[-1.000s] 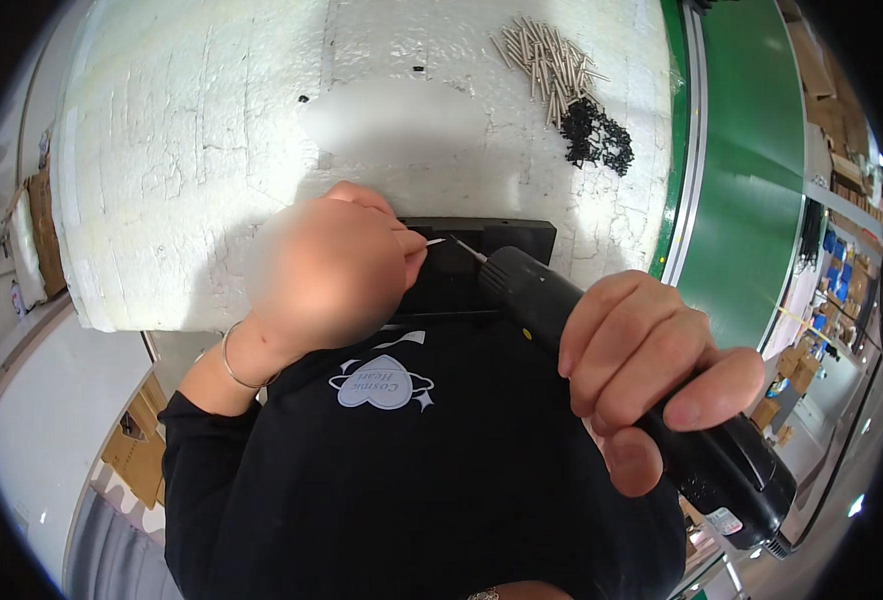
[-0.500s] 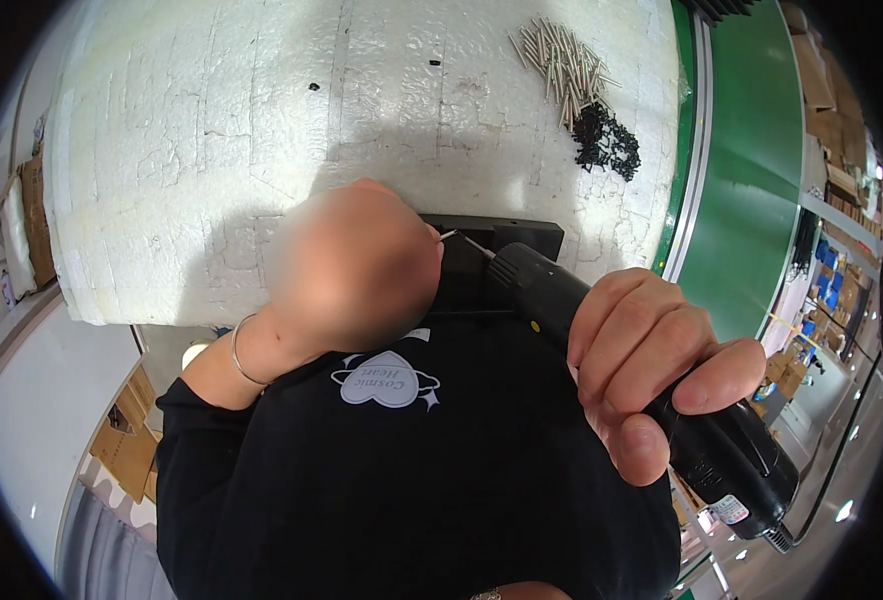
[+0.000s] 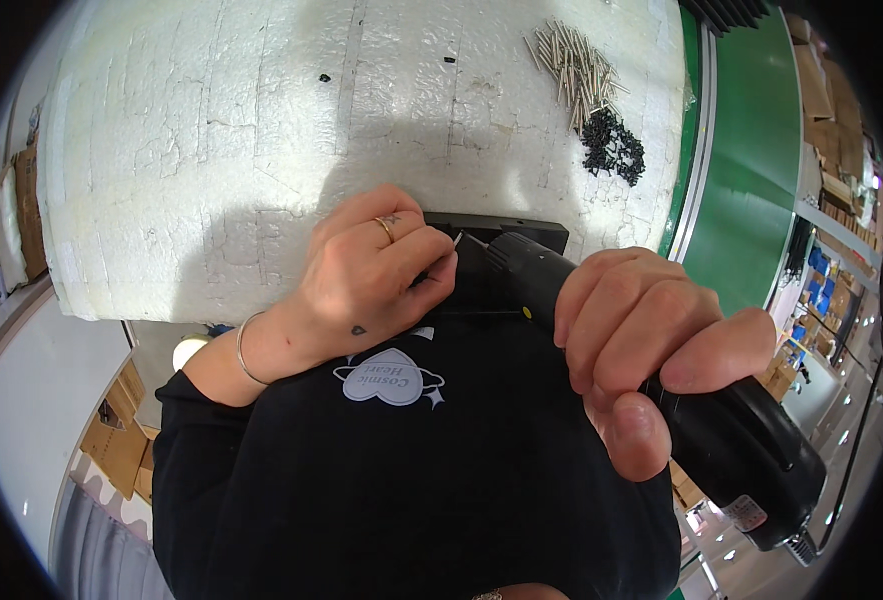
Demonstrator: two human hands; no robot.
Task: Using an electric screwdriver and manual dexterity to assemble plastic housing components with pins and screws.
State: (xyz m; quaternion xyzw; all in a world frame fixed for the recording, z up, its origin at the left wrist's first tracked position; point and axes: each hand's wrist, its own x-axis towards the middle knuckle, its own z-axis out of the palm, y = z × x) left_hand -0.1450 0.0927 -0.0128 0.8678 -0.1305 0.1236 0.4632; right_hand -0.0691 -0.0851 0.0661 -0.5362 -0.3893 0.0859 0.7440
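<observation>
My right hand [image 3: 656, 335] is wrapped round a black electric screwdriver [image 3: 736, 450], whose nose and thin bit point to the left. My left hand [image 3: 376, 265], fingers curled, pinches a small silver metal pin [image 3: 458, 240]. The pin's end sticks out just beside the bit's tip; whether they touch is too small to tell. Beneath both lies a black rectangular block [image 3: 536, 232] at the near edge of the work surface, partly hidden by my left hand and the screwdriver.
White, wrinkled padding [image 3: 211, 150] covers the work surface. A heap of silver metal pins [image 3: 573, 70] lies at the far right, with a pile of small black screws [image 3: 613, 148] against it. Two black bits lie farther off. Beyond the right edge is a green surface [image 3: 746, 160].
My left hand, blurred before, now shows clearly with the pin between its fingers. The screwdriver's rear end has shifted slightly right and down. The view has shifted a little.
</observation>
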